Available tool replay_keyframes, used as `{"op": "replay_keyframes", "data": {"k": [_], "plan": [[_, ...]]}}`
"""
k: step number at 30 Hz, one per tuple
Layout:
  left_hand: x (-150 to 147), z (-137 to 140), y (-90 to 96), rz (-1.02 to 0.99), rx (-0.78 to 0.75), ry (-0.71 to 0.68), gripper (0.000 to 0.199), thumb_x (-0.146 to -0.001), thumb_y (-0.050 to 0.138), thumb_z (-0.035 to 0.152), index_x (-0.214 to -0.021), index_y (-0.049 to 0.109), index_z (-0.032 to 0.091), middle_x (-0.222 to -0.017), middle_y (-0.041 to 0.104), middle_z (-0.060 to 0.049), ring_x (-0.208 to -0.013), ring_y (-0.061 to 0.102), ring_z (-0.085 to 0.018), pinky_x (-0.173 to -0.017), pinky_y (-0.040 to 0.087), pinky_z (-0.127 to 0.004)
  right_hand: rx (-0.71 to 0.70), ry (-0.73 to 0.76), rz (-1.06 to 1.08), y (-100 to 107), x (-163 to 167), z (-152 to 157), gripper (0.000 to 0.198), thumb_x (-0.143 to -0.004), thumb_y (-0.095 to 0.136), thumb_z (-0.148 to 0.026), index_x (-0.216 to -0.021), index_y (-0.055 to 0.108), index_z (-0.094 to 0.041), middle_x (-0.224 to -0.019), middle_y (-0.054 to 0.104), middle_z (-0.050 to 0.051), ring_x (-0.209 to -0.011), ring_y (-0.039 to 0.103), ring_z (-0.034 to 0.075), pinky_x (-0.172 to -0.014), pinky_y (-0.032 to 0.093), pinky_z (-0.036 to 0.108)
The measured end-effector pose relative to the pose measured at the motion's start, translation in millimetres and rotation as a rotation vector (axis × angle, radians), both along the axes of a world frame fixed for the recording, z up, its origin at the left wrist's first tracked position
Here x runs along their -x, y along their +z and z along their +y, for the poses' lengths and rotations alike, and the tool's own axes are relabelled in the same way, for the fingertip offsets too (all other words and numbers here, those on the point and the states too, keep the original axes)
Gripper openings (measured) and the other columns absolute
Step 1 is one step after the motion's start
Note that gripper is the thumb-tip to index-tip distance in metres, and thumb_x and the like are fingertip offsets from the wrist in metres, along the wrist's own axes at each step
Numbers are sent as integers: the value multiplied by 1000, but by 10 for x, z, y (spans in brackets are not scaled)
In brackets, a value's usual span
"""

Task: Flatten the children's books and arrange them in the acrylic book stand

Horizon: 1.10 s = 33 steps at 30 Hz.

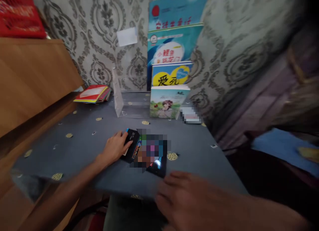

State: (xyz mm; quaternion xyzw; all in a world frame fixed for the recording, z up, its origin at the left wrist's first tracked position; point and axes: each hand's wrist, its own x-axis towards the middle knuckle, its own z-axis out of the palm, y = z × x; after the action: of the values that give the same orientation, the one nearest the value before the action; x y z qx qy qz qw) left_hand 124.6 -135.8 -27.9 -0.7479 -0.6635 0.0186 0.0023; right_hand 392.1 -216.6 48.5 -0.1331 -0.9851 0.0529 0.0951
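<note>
A dark book (131, 141), glossy and with bright pictures, lies at an angle on the table; its middle is pixelated, so I cannot tell if it is spread apart. My left hand (116, 145) grips the book's left part, fingers curled near its top left corner and thumb on the black surface. My right hand (181, 196) is in front of the book's lower right corner, over the table's front edge. It is smeared by motion, and its fingers are partly hidden; nothing can be made out in it.
A grey tablecloth (82, 151) with yellow pineapples covers the table. Behind stands a clear rack (118, 95) with several upright books (169, 101). Thin booklets (92, 93) are stacked at back left; a pixelated white item (190, 115) lies right. A wooden cabinet (37, 68) borders the left.
</note>
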Motion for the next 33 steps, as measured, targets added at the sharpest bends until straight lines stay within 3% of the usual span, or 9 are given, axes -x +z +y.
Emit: {"op": "replay_keyframes", "data": {"k": [4, 7, 11, 14, 17, 25, 30, 33], "plan": [[-397, -23, 15, -53, 48, -130, 29, -103, 44, 35, -122, 58, 18, -113, 67, -11, -96, 69, -26, -81, 53, -36, 10, -36, -158, -33, 159, 187, 16, -95, 63, -31, -89, 68, -17, -84, 73, 4, -76, 67, 21, -73, 52, 36], [-650, -41, 85, -9, 34, -215, 26, -103, 42, 31, -116, 61, 18, -110, 67, -11, -100, 67, -27, -79, 53, -36, -28, -149, -152, -298, 250, 308, 12, -95, 59, -20, -97, 69, -14, -95, 74, 8, -87, 68, 23, -84, 53, 39], [-795, 34, 80, 37, -90, -402, 24, -100, 41, 16, -108, 63, 16, -113, 65, -13, -109, 60, -30, -88, 52, -43, -58, -398, -66, -723, 312, 481, 23, -94, 49, -9, -109, 67, -10, -112, 71, 16, -107, 65, 27, -99, 50, 46], [-786, 126, -56, -31, -112, -529, 29, -96, 41, 8, -113, 63, 17, -115, 66, -11, -107, 60, -26, -95, 50, -43, -66, -518, 5, -976, 255, 580, 33, -99, 50, -21, -126, 62, -6, -133, 64, 21, -129, 56, 32, -110, 44, 50], [-747, 167, -214, -51, -180, -552, 33, -96, 39, 9, -118, 61, 18, -119, 66, -11, -108, 61, -25, -98, 49, -44, -31, -572, 61, -1142, 75, 626, 52, -102, 48, -39, -141, 51, -4, -150, 50, 23, -143, 43, 33, -115, 41, 51], [-692, 178, -354, -95, -273, -526, 36, -100, 36, 16, -127, 60, 19, -130, 63, -13, -115, 60, -27, -99, 51, -46, 6, -789, 113, -1305, -653, 556, 58, -104, 40, -44, -150, 44, -10, -155, 45, 20, -147, 37, 31, -117, 38, 54], [-691, 187, -329, -89, -270, -538, 35, -103, 36, 21, -127, 61, 15, -133, 63, -15, -119, 60, -29, -102, 49, -49, -1, -820, 99, -1316, -766, 490, 58, -104, 38, -43, -152, 42, -11, -157, 43, 19, -148, 36, 30, -118, 37, 53], [-720, 78, -285, -94, -263, -584, 39, -104, 39, 38, -128, 60, 14, -135, 62, -17, -126, 56, -31, -109, 42, -55, 5, -820, 116, -1314, -761, 482, 58, -103, 39, -42, -153, 41, -13, -157, 43, 18, -147, 37, 31, -118, 37, 55]]}}
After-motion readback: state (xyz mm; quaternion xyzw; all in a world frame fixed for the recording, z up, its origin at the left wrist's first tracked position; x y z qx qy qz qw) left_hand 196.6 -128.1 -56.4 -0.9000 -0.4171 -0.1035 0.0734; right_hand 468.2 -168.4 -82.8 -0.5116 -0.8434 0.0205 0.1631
